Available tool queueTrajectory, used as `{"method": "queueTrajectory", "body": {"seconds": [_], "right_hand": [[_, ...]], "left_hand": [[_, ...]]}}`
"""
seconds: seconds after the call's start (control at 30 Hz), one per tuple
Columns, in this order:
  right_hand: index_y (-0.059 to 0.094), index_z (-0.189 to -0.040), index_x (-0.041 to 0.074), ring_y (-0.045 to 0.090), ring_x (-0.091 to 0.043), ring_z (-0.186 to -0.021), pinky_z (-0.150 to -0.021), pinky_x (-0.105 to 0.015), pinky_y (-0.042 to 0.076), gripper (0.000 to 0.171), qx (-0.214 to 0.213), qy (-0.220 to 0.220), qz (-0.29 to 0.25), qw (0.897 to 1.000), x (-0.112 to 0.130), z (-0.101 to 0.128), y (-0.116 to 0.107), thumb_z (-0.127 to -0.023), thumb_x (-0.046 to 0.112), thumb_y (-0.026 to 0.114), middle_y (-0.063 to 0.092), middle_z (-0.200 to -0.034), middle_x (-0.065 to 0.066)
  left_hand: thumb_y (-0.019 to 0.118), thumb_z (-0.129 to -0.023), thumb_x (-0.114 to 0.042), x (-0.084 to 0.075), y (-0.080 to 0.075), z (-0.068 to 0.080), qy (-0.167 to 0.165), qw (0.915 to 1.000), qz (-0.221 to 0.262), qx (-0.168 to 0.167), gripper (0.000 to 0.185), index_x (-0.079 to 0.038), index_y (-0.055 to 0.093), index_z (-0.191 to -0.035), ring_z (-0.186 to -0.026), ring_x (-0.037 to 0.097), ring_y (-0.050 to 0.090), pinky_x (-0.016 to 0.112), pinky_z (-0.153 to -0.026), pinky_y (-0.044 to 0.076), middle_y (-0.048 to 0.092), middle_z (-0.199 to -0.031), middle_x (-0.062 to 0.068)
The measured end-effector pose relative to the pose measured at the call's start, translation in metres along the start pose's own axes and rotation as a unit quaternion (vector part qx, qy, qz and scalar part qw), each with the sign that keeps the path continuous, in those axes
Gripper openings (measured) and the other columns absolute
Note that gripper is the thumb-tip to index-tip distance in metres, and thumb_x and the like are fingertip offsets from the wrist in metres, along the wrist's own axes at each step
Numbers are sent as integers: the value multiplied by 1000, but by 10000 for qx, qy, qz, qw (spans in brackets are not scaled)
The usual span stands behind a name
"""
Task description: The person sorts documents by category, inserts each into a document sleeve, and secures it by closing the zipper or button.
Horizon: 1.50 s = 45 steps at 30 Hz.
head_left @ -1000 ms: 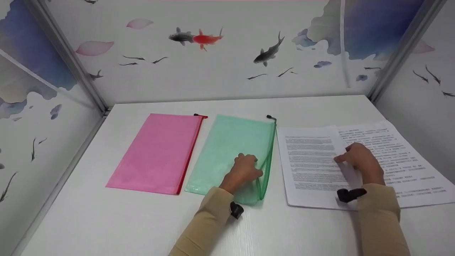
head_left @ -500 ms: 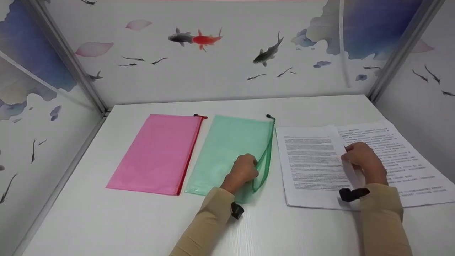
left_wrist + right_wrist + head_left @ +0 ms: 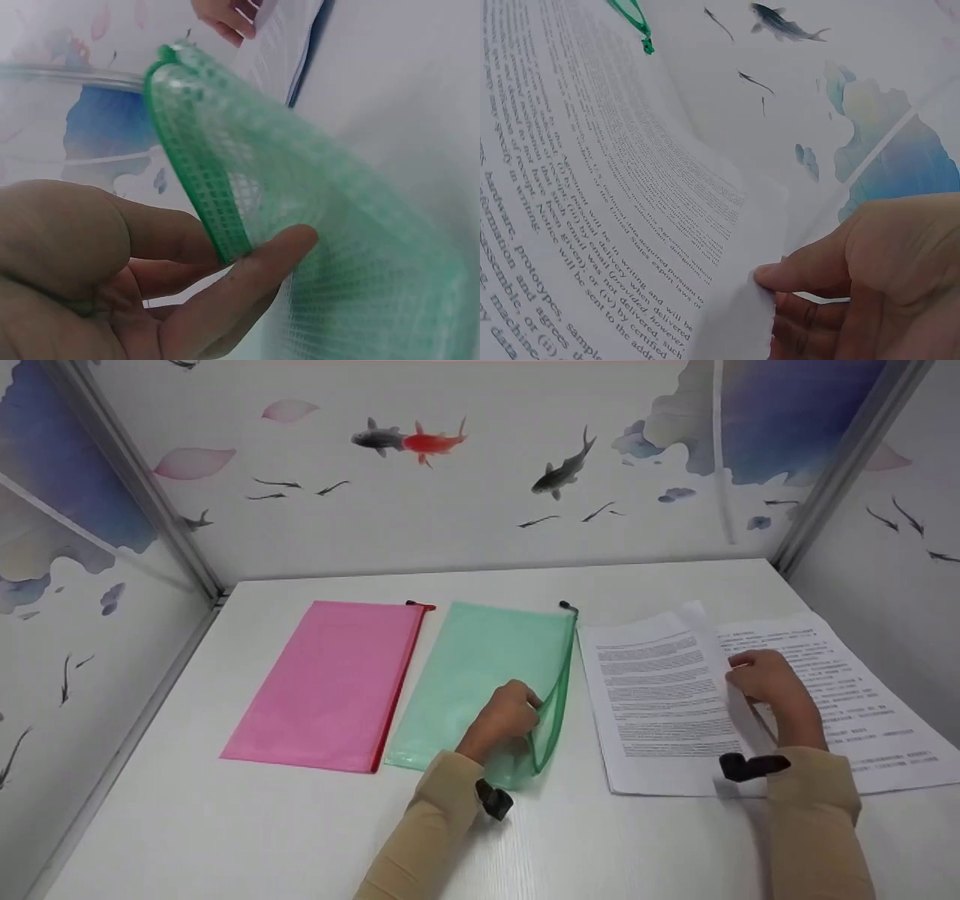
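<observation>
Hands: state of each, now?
Left hand: pinches the green mesh pouch at its open zipper edge.
Right hand: grips the edge of the printed sheet.

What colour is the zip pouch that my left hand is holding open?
Green, a see-through mesh pouch with a darker green zipper edge; the left wrist view shows it best.

Green pouch (image 3: 480,675) and printed sheet (image 3: 660,697), side by side on the desk (image 3: 225,825).

The pouch is translucent green mesh with a green zip along its right edge — it lies flat lengthways, but the near part of that zip edge is lifted and gaping, pinched by the left hand (image 3: 504,720). Just to its right, the sheet is white, dense with black text; its right edge curls up off the stack — gripped by the right hand (image 3: 765,679).
</observation>
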State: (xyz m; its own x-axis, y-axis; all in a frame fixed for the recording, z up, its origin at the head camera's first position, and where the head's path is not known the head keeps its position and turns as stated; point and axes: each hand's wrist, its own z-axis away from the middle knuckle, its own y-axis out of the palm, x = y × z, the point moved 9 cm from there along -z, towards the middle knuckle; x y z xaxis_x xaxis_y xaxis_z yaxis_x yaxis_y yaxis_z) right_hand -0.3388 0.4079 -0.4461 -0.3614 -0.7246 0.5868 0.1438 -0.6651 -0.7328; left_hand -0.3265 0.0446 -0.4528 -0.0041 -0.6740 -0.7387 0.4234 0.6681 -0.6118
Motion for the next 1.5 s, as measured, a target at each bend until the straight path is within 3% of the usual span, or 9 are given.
{"method": "queueTrajectory", "body": {"seconds": [0.2, 0.43, 0.6, 0.87, 1.13, 1.3, 1.5], "right_hand": [[31, -154, -2, 50, -38, -121, -91, -40, 45, 58, -371, 107, -762, 9963, 1, 7, -12, -104, 23, 46, 42, -148, -29], [30, -155, 1, 55, -31, -115, -85, -25, 51, 58, -861, -116, -1311, 9876, 11, 11, -25, -105, 25, 46, 42, -150, -26], [32, -156, 6, 58, -20, -106, -78, -18, 54, 59, -1112, -147, -1564, 9813, 14, 14, -33, -105, 32, 47, 47, -144, -16], [34, -156, 12, 53, -10, -104, -79, -17, 54, 63, -1303, -96, -2352, 9631, 19, 25, -44, -102, 39, 52, 51, -115, 15], [35, -156, 17, 53, -7, -106, -78, -18, 53, 70, -1178, -275, -2989, 9466, 32, 38, -52, -97, 46, 59, 51, -112, 20], [36, -156, 17, 55, -9, -105, -77, -19, 52, 78, -950, -535, -3562, 9280, 43, 45, -52, -90, 46, 68, 55, -115, 18], [35, -156, 15, 62, -6, -98, -75, -18, 55, 80, -515, -972, -4353, 8935, 56, 52, -51, -88, 37, 73, 60, -116, 15]], "left_hand": [[51, -93, 1, 0, -13, 2, -113, 9991, 419, -27, 34, 4, 64, -125, -80, 20, 65, 30, -64, 58, 68, -116, 18], [53, -95, -2, -4, -34, 10, 31, 9962, 842, -224, 35, 5, 62, -128, -98, 24, 68, 35, -68, 63, 66, -121, 18], [52, -97, -3, -6, -43, 13, 83, 9949, 950, -316, 36, 4, 60, -131, -106, 25, 66, 35, -73, 63, 64, -126, 18], [54, -98, -7, -4, -55, 20, -68, 9922, 1121, -531, 34, 1, 59, -131, -84, 18, 68, 35, -76, 62, 69, -115, 17], [55, -98, -7, -4, -59, 20, -18, 9890, 1411, -441, 35, 1, 58, -132, -85, 17, 67, 34, -76, 63, 69, -112, 16], [55, -96, -4, 0, -58, 16, 1, 9841, 1749, -316, 39, 1, 57, -135, -85, 17, 69, 33, -73, 63, 70, -112, 16], [57, -95, -3, 4, -57, 12, -69, 9809, 1930, -249, 41, 0, 57, -136, -88, 20, 70, 33, -72, 63, 70, -113, 16]]}}
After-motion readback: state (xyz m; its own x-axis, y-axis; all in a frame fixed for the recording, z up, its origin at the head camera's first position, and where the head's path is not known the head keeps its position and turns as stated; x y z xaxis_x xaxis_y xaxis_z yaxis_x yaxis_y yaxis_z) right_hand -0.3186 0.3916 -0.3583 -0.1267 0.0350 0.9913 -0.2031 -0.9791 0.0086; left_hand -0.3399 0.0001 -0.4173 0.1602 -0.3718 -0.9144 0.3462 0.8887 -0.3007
